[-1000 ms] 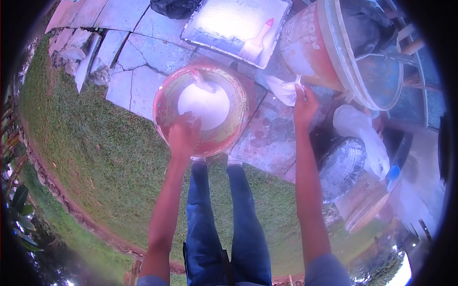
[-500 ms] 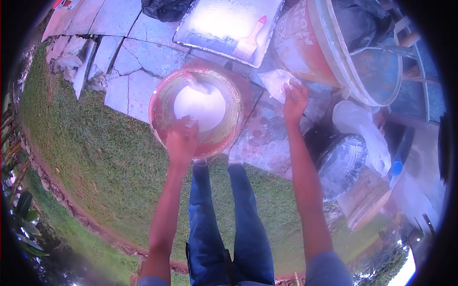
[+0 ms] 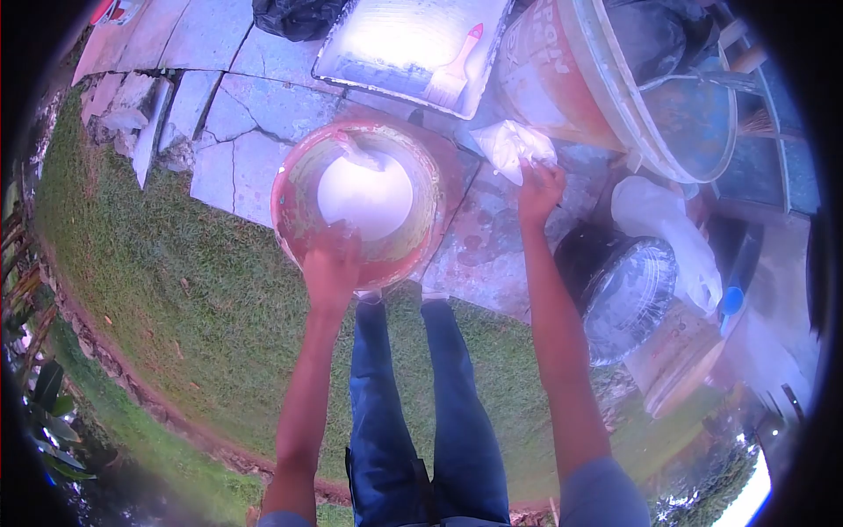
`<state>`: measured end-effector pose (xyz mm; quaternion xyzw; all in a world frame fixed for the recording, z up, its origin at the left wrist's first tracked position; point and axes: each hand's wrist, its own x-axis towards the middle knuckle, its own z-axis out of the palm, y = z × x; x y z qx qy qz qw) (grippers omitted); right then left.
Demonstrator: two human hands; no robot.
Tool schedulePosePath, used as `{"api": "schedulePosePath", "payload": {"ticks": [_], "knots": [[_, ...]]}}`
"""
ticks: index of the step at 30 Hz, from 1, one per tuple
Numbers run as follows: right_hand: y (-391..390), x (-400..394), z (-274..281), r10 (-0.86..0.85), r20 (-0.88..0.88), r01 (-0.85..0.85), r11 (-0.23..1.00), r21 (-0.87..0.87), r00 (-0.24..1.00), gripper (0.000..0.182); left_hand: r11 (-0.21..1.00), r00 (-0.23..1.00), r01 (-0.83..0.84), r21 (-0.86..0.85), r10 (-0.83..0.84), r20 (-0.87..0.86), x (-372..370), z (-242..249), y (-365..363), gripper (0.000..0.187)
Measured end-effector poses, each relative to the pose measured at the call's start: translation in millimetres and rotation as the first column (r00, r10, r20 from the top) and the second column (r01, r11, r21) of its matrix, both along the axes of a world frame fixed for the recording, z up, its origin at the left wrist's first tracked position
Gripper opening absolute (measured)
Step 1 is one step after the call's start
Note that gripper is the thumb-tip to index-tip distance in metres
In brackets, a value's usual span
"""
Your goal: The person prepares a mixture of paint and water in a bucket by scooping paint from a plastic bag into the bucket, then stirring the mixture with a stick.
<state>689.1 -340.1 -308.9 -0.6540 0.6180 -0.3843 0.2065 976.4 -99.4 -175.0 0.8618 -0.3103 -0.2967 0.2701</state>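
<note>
Two bare hands are busy over the paving. The left hand [image 3: 331,268] grips the near rim of a round red bucket [image 3: 294,224], fingers curled over the edge; the bucket stands on the stone slabs just in front of the person's feet, half full of white paint [image 3: 364,195], with a stick [image 3: 351,149] leaning inside at the far edge. The right hand [image 3: 539,189] is closed on a crumpled white rag [image 3: 509,145], which lies against the foot of a big orange bucket [image 3: 562,70] tipped on its side. Beyond the red bucket sits a paint tray [image 3: 386,35] with a red-handled brush [image 3: 452,70] resting in it. A black bucket [image 3: 615,285] stands just beside the right forearm, a white plastic bag [image 3: 667,233] behind it. Grass [image 3: 176,307] runs along the left of the slabs.
</note>
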Motion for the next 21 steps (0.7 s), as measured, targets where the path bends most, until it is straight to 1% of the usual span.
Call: {"api": "schedulePosePath", "payload": {"ticks": [1,2,3,5,6,7,8,9,10,11,12,13,14,15,16,17,18,19,21], "knots": [[2.5,0.1,5.9,0.000,-0.111,-0.001,1.000,-0.007,0.994,0.030,1.000,1.000,0.000,-0.001,0.000,0.000,0.0,-1.4,1.0,0.036],[5.7,0.8,11.6,-0.001,-0.219,-0.002,1.000,-0.012,0.976,0.033,0.999,0.997,0.044,-0.014,-0.043,0.062,0.3,-2.4,2.5,0.036],[8.6,2.3,17.2,-0.001,-0.218,-0.002,1.000,-0.012,0.976,0.033,0.996,0.989,0.088,-0.025,-0.084,0.124,0.7,-1.9,3.2,0.037],[12.6,4.7,29.6,0.001,-0.363,-0.012,1.000,-0.027,0.932,0.037,0.994,0.987,0.101,-0.044,-0.094,0.132,0.4,-0.8,3.5,0.036],[12.9,3.4,33.5,0.001,-0.364,-0.012,1.000,-0.029,0.932,0.037,0.991,0.985,0.114,-0.064,-0.105,0.139,0.6,0.6,2.6,0.036],[13.4,2.4,37.5,-0.024,-0.384,-0.007,0.997,-0.078,0.923,0.037,0.991,0.985,0.114,-0.065,-0.104,0.139,2.0,2.2,2.0,0.036],[14.5,1.0,42.0,-0.049,-0.403,-0.002,0.992,-0.126,0.914,0.038,0.979,0.964,0.181,-0.090,-0.159,0.211,4.4,3.8,1.1,0.035],[17.4,-2.9,46.9,-0.047,-0.403,-0.004,0.992,-0.126,0.914,0.038,0.963,0.936,0.248,-0.108,-0.209,0.284,6.3,6.3,1.2,0.035],[21.9,-6.4,52.7,-0.053,-0.349,0.007,0.991,-0.130,0.936,0.042,0.964,0.935,0.245,-0.106,-0.207,0.287,7.1,10.4,1.2,0.035],[28.4,-6.1,57.4,-0.057,-0.290,0.018,0.991,-0.133,0.955,0.046,0.954,0.920,0.282,-0.097,-0.241,0.309,8.0,14.8,0.6,0.035],[39.0,-0.5,67.0,-0.051,-0.280,0.014,0.991,-0.132,0.959,0.046,0.944,0.903,0.317,-0.086,-0.273,0.333,9.6,19.0,-0.2,0.035],[52.9,7.8,80.9,-0.013,-0.067,0.019,0.996,0.082,0.998,0.049,0.947,0.901,0.311,-0.082,-0.266,0.342,11.0,22.5,-1.1,0.035],[65.9,17.1,94.3,-0.022,0.150,-0.023,0.957,0.288,0.989,0.052,0.964,0.871,0.256,-0.072,-0.198,0.450,11.5,25.6,-3.1,0.037],[79.8,27.8,105.5,-0.019,0.155,-0.026,0.957,0.288,0.988,0.052,0.977,0.825,0.202,-0.070,-0.131,0.549,13.3,28.4,-4.2,0.040],[93.3,40.9,116.0,0.063,0.218,-0.138,0.927,0.349,0.974,0.051,0.977,0.823,0.202,-0.072,-0.129,0.553,20.3,28.5,-4.1,0.040],[101.0,53.6,121.8,0.139,0.284,-0.249,0.883,0.398,0.949,0.051,0.980,0.825,0.166,-0.112,-0.075,0.561,31.3,26.1,-3.7,0.042],[105.3,64.4,123.4,0.138,0.286,-0.248,0.885,0.395,0.948,0.051,0.980,0.825,0.129,-0.150,-0.022,0.565,41.0,24.4,-2.7,0.044],[109.1,74.5,123.8,0.133,0.317,-0.262,0.875,0.407,0.939,0.050,0.980,0.822,0.132,-0.152,-0.023,0.568,50.2,24.0,-3.5,0.044],[109.8,93.2,135.3,0.125,0.354,-0.275,0.867,0.415,0.927,0.050,0.969,0.869,0.156,-0.191,-0.043,0.494,66.2,25.1,-5.7,0.047]]}}
